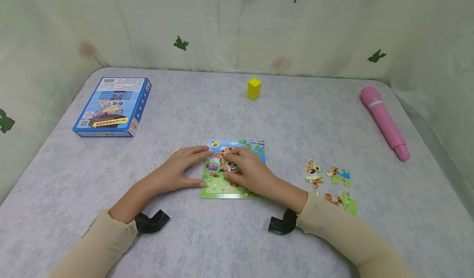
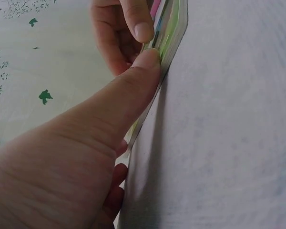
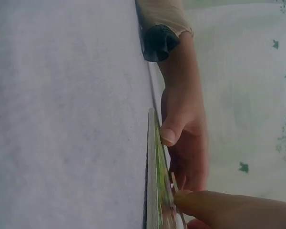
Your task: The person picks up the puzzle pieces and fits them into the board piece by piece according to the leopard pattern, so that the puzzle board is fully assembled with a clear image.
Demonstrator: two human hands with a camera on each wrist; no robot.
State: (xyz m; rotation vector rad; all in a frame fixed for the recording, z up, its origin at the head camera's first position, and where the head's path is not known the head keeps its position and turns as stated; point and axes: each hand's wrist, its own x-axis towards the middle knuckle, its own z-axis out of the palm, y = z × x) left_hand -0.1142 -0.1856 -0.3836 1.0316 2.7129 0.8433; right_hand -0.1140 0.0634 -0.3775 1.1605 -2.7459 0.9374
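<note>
A jigsaw puzzle board [image 1: 222, 195] with a spotted cartoon animal on a green and blue scene lies flat on the table. My left hand [image 1: 181, 167] rests at its left side, thumb on the lower edge area and fingers stretched toward the upper left. Over the middle of the board, my right hand [image 1: 252, 173] pinches a puzzle piece [image 1: 231, 167] between thumb and fingers. Seen edge-on in the right wrist view, that puzzle piece [image 3: 175, 181] is tilted against the board [image 3: 153, 157]. The right hand covers part of the picture.
Several loose puzzle pieces [image 1: 340, 176] lie to the right, some partly behind the right sleeve [image 1: 329, 216]. A blue box [image 1: 111, 109] sits at the back left. A yellow block [image 1: 254, 89] stands at the back, and a pink microphone-shaped object [image 1: 386, 123] lies far right.
</note>
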